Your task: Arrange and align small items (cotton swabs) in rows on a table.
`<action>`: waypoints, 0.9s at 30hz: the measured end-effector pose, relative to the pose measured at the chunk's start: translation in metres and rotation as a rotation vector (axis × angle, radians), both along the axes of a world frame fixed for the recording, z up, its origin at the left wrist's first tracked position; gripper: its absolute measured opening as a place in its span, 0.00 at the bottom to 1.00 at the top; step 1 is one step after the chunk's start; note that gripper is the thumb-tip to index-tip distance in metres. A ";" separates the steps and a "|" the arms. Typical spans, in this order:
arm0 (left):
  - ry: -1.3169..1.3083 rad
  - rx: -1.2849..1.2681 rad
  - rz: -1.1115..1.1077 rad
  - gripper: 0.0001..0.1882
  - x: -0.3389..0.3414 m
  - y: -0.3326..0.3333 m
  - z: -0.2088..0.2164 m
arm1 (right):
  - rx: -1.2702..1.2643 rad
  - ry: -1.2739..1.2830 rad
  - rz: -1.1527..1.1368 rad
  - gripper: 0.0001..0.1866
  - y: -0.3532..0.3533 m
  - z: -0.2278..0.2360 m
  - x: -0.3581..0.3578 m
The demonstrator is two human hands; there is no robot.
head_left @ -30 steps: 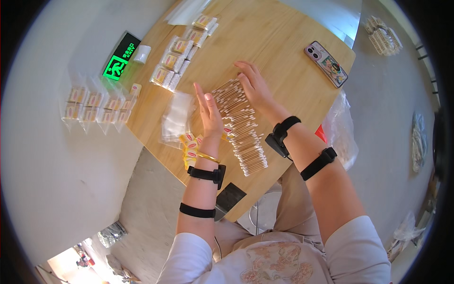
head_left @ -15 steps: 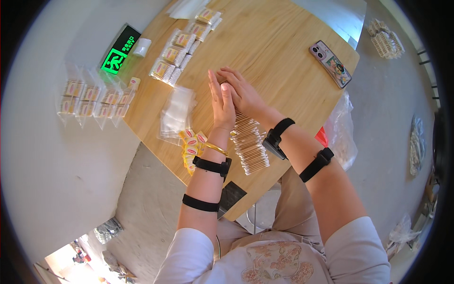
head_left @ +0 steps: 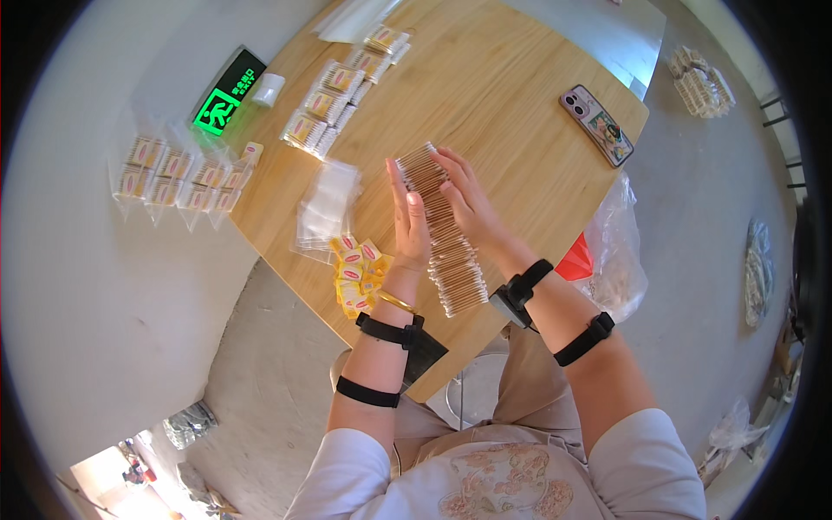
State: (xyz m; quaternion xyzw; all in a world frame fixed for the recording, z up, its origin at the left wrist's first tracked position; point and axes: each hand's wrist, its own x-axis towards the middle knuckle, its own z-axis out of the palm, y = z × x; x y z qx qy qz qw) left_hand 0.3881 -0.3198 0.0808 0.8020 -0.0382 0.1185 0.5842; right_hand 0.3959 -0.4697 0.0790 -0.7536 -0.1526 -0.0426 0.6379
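Note:
A long row of cotton swabs (head_left: 455, 269) with wooden sticks and white tips lies on the wooden table in front of me. Along the row's left side, my left hand (head_left: 411, 224) rests with fingers stretched out straight. On the other side my right hand (head_left: 471, 204) is open too, its fingers extended beside the swab tips. Left of my left wrist lies a loose pile of yellow-and-white paper cards (head_left: 354, 273). Just beyond the cards are flat clear plastic bags (head_left: 329, 204), partly overlapping.
Packed swab bundles (head_left: 325, 106) stand in rows at the far left of the table (head_left: 511, 95). More bagged packs (head_left: 178, 178) are by the wall, near a green exit sign (head_left: 227, 91). A phone (head_left: 598, 124) lies far right; a plastic bag (head_left: 620, 251) hangs beyond the right edge.
My right hand has moved right, away from my left hand, and the far end of the swab row now shows between them. My left hand has stayed nearly in place.

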 end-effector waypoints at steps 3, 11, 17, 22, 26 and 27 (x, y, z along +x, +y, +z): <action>0.002 0.094 -0.014 0.45 -0.002 0.001 -0.002 | 0.019 0.014 0.033 0.24 0.010 -0.002 -0.003; -0.014 0.357 -0.047 0.45 -0.006 0.002 -0.001 | 0.160 0.069 -0.115 0.23 -0.007 -0.008 0.017; 0.067 1.148 -0.128 0.46 -0.003 -0.015 0.002 | -0.487 -0.206 -0.337 0.23 -0.037 -0.012 0.029; 0.013 1.178 -0.103 0.50 0.008 -0.020 0.003 | -0.950 -0.261 -0.395 0.26 -0.042 -0.018 0.016; 0.064 1.112 -0.094 0.49 0.012 -0.021 0.002 | -0.969 -0.225 -0.388 0.27 -0.040 -0.017 0.014; 0.018 1.094 -0.038 0.47 0.013 -0.019 0.005 | -0.966 -0.231 -0.390 0.27 -0.040 -0.016 0.015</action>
